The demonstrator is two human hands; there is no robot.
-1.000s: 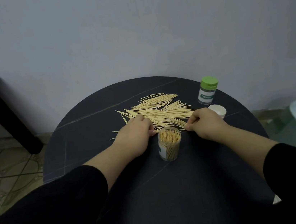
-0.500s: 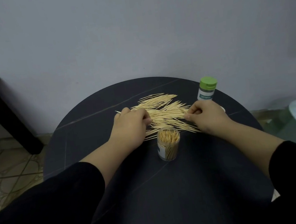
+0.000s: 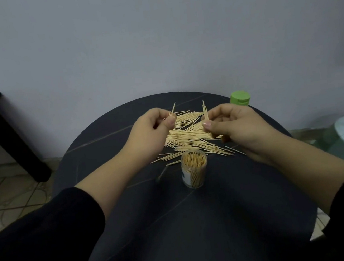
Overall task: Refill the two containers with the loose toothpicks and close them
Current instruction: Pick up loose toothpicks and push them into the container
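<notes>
Loose pale wooden toothpicks (image 3: 189,138) lie fanned on the round black worktop (image 3: 178,217), long axes mostly left to right. The left hand (image 3: 152,137) pinches a few, tips up and tilted right; the right hand (image 3: 238,128) pinches a small bundle nearly upright. The clear open cylindrical container (image 3: 194,169), packed with upright toothpicks, stands nearer. A green-capped container (image 3: 240,98) stands behind the right hand.

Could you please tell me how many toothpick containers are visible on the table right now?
2. An open clear container, nearly full, stands at the table's centre near the pile. A green-capped container stands at the far right, mostly hidden behind the right hand.
</notes>
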